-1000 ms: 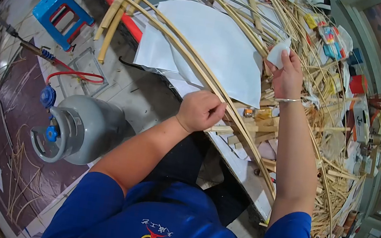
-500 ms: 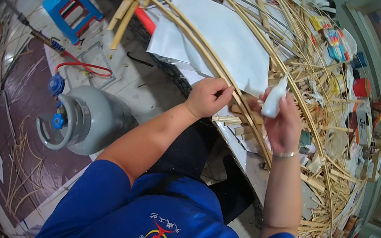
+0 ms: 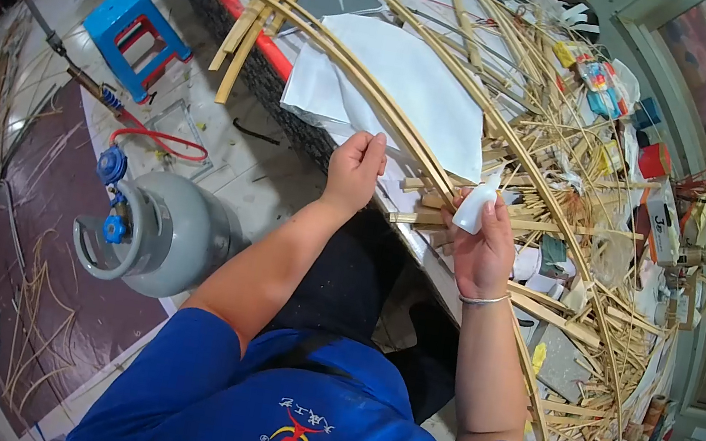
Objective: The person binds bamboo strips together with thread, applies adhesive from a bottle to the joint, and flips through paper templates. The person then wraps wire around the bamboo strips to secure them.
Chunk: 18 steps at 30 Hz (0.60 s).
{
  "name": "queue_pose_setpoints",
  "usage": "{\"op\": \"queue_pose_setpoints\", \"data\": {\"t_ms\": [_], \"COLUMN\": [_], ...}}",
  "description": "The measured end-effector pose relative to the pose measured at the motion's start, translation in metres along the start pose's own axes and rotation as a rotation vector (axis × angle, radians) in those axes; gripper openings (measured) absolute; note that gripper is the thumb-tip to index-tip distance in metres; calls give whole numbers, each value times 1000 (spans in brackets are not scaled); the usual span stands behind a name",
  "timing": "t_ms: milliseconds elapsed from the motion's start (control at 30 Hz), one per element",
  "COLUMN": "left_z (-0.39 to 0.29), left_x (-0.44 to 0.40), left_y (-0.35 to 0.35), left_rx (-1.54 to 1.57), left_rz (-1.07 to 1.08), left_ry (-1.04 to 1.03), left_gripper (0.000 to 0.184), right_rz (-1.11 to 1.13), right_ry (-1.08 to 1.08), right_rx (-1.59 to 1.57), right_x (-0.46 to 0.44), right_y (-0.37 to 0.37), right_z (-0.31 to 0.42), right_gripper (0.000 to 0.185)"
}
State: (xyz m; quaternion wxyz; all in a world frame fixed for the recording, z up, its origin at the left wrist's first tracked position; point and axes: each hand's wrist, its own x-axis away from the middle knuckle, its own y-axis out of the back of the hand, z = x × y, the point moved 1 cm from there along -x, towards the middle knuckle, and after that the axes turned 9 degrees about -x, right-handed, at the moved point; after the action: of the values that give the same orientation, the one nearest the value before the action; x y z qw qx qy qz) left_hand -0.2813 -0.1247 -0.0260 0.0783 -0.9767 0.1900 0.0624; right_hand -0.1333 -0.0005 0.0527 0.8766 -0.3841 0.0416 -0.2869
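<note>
My right hand (image 3: pixel 489 253) grips a small white squeeze bottle (image 3: pixel 474 209) with a narrow nozzle, tilted with the nozzle upward. Behind the bottle and this hand runs a pair of long, curved bamboo strips (image 3: pixel 367 83); whether the right fingers also touch them I cannot tell. My left hand (image 3: pixel 354 168) is closed, thumb and fingers pressed together, just below the strips at the bench edge. Anything small inside it is hidden. Beyond the strips lies a white sheet (image 3: pixel 423 83) on the bench.
More bamboo strips (image 3: pixel 530 138) and offcuts (image 3: pixel 598 374) cover the bench to the right. A grey gas cylinder (image 3: pixel 173 233) with blue valve knobs stands on the floor at left, a blue stool (image 3: pixel 123 33) behind it. A red tin (image 3: pixel 654 161) sits at the far right.
My left hand has moved left, off the strips. My right hand has shifted slightly left and down with the bottle, which is more tilted. The view has also shifted a little.
</note>
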Motion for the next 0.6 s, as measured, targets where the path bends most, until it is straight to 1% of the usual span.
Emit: {"op": "queue_pose_setpoints", "data": {"t_ms": [133, 167, 267, 300, 400, 433, 500, 600], "left_z": [-6, -1, -6, -2, 1, 0, 0, -2], "left_x": [-15, -21, -27, -28, -27, -27, -29, -30], "left_y": [-6, -9, -15, -18, -18, -18, -16, -16], "left_rx": [-152, -142, -295, -333, -394, -367, -409, -464], "left_rz": [29, 15, -30, -85, -70, -50, -19, -17], "left_ry": [-145, -214, -339, -367, -386, -341, -354, -363], "left_gripper": [28, 29, 27, 26, 27, 28, 28, 28], "right_rz": [36, 102, 46, 67, 26, 20, 21, 13], "right_ry": [-90, -163, -204, -205, -41, -7, 63, 74], "right_rx": [54, 14, 127, 202, 362, 406, 492, 823], "right_x": [-2, -3, -10, -20, -73, -94, -141, -205], "right_y": [0, -1, -24, -27, -44, -47, -50, -51], "right_z": [10, 17, 35, 42, 49, 48, 39, 18], "right_gripper": [26, 23, 22, 25, 29, 29, 30, 29]}}
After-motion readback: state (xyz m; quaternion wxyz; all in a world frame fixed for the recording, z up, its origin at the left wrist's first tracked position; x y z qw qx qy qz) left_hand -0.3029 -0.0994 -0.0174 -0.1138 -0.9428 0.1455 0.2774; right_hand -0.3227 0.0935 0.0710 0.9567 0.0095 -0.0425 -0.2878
